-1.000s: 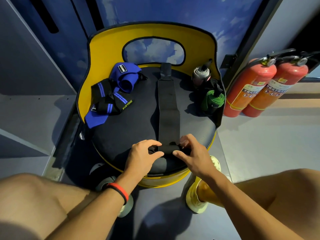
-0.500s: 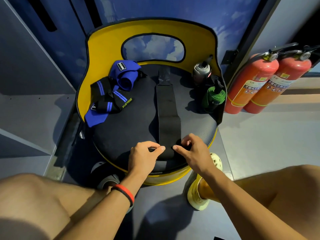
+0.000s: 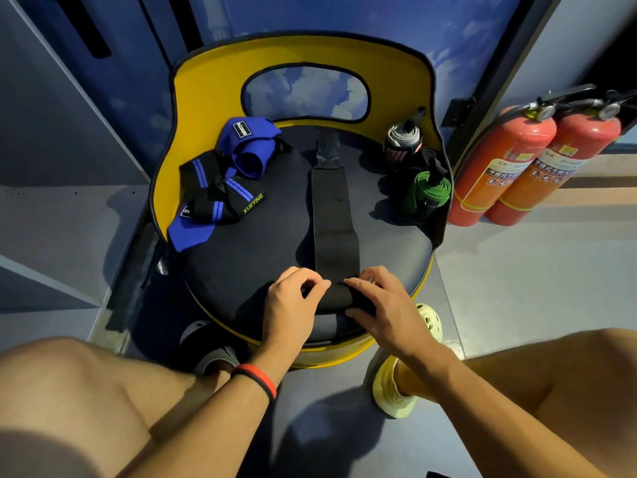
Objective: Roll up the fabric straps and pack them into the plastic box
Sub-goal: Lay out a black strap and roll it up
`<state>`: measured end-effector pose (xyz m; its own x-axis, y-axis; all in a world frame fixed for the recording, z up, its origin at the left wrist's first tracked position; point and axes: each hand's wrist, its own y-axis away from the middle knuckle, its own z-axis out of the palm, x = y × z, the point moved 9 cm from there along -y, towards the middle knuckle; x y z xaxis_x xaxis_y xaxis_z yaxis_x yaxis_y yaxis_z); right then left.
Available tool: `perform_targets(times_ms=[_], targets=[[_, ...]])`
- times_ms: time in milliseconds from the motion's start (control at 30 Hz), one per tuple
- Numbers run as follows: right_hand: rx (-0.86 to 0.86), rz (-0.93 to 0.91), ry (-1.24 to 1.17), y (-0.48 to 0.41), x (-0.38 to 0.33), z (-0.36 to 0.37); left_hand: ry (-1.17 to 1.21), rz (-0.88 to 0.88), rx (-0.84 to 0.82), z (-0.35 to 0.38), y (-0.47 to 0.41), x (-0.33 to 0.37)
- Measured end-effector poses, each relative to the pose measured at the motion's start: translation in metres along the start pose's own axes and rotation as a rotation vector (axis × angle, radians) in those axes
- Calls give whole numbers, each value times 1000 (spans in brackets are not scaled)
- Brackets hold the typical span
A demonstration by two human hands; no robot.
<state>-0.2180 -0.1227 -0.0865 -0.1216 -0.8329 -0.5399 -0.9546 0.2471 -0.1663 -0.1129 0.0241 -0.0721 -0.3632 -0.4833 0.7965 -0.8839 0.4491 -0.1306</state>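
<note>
Your round black seat, yellow-backed, fills mid-frame. A long black strap lies down its middle, its near end rolled. Blue and black wraps are heaped at upper left. A grey roll and a green roll stand at upper right.

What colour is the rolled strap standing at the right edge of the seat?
The rolled strap is green, seen in the head view, the only one.

Public venue, fire extinguishers, sky-mural wall
</note>
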Motion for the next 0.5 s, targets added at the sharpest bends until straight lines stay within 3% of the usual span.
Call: perform_targets(times_ms=[133,233,500], targets=[[-85,50,-56,-9,8,2,106,-22,-67,3,7,-9],[-41,153,-192,-7,12,-3,24,-56,-175,11,13,-11],[32,417,-347,0,22,-10,-66,-230,-135,-8,4,-8]])
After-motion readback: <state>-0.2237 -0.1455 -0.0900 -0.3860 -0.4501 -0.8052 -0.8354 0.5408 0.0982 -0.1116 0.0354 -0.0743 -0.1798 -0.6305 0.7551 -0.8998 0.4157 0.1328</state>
